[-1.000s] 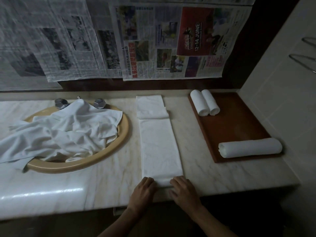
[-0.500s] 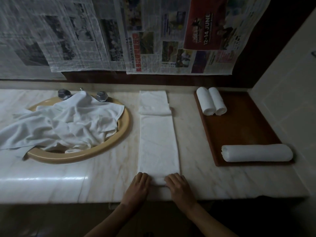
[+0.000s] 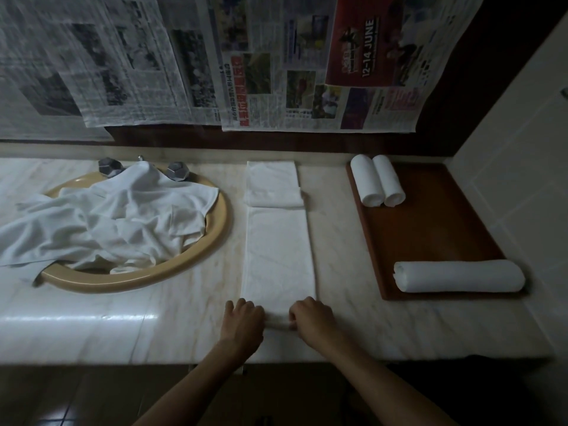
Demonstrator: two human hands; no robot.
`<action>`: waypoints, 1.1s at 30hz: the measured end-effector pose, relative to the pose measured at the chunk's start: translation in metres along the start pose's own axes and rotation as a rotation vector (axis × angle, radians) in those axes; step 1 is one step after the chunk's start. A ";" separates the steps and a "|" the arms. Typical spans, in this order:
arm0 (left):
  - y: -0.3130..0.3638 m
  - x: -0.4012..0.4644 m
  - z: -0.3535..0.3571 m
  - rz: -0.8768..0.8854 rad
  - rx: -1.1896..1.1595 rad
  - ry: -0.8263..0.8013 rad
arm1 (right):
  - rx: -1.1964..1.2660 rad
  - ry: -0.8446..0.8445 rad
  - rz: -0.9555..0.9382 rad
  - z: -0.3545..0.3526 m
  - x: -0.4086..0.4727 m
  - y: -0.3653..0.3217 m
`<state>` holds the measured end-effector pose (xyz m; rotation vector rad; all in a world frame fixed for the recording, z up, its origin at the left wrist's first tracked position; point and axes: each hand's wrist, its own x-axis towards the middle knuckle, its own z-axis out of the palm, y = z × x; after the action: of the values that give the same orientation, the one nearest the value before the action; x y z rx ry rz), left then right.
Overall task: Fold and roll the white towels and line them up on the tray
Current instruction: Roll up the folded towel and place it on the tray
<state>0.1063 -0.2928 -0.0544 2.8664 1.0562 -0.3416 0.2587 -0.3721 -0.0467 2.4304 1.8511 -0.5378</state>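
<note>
Two hands on near end of towel [image 3: 278, 250], on counter [image 3: 353, 241]. Left hand [image 3: 244, 322] and right hand [image 3: 312, 318] both curl fingers over small started roll, gripping it. Rest of towel lies flat, stretching away beyond fingertips. Tray [image 3: 430, 229] to right of right fingers, well apart, holds three rolls. Loose pile [image 3: 101, 222] over sink [image 3: 147, 278], far left of left fingers.

White lettering "12-14 JUNE" on the red advertisement [image 3: 365, 41] of the newspaper sheet [image 3: 322, 87] hung on the wall, red headline characters beside a photo on that sheet too blurred to read, remaining print illegible
</note>
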 end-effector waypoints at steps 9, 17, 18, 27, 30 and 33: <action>0.011 -0.014 0.013 -0.019 -0.346 0.176 | 0.147 0.431 -0.070 0.038 -0.025 -0.014; -0.006 -0.023 0.038 0.316 -0.315 0.388 | 0.129 0.523 -0.132 0.076 -0.023 -0.003; -0.008 -0.019 0.040 0.287 -0.343 0.367 | 0.148 0.515 -0.129 0.073 -0.019 -0.002; 0.006 -0.039 0.053 0.240 -0.442 0.334 | 0.245 0.517 -0.105 0.074 -0.042 -0.014; 0.009 -0.041 0.062 0.220 -0.411 0.344 | 0.235 0.527 -0.119 0.075 -0.042 -0.012; 0.006 -0.032 0.063 0.248 -0.311 0.360 | 0.229 0.552 -0.119 0.077 -0.044 -0.010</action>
<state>0.0746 -0.3260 -0.1084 2.7788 0.6974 0.3364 0.2203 -0.4278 -0.1039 2.8489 2.2485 -0.0782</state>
